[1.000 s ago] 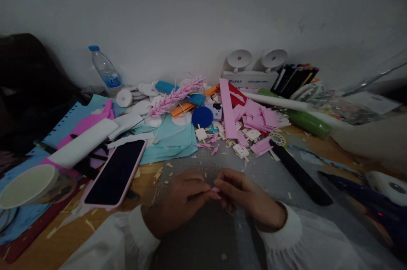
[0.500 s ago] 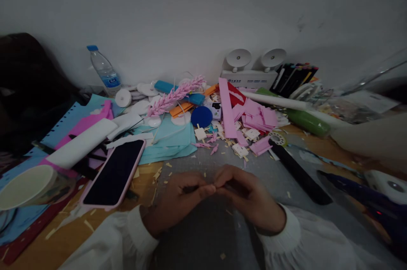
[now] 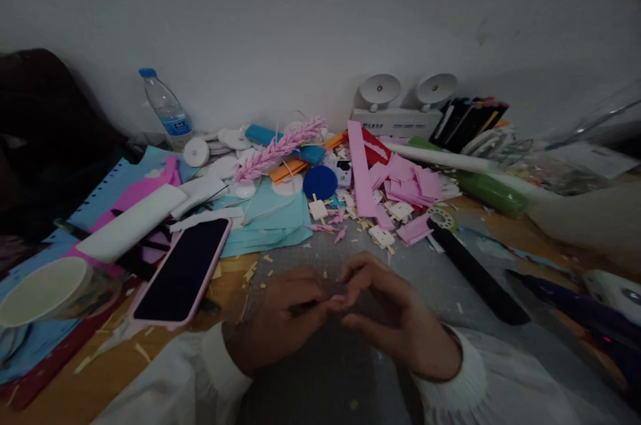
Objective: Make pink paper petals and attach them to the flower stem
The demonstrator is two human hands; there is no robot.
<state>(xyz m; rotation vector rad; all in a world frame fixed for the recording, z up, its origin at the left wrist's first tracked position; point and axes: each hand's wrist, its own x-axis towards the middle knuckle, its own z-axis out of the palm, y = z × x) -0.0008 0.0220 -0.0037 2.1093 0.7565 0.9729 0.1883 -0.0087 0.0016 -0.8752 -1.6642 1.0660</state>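
Note:
A small pink piece (image 3: 338, 297), perhaps crepe paper, sticks out of the pinched thumb and fingers of my left hand (image 3: 285, 311). Most of it is covered by the fingertips. Close by on the right, my right hand (image 3: 395, 318) has its thumb spread from its curled fingers, and a fingertip is at the pink piece's end. Both hands are over the grey cutting mat (image 3: 320, 385). Beyond them lie small twisted pink pieces (image 3: 340, 234), a stack of pink paper squares (image 3: 413, 181) and a long pink strip (image 3: 361, 168).
At left are a phone (image 3: 183, 271), a paper cup (image 3: 55, 291) and a water bottle (image 3: 167, 108). A black stick-like tool (image 3: 481, 271) and a dark glue gun (image 3: 575, 305) with a red light are at right. A pink braided flower stem (image 3: 280, 148) crosses the clutter behind.
My right thumb has parted from the fingers and dropped, where both hands were pinched together before. The pink piece now shows at the left fingertips. The view has shifted slightly.

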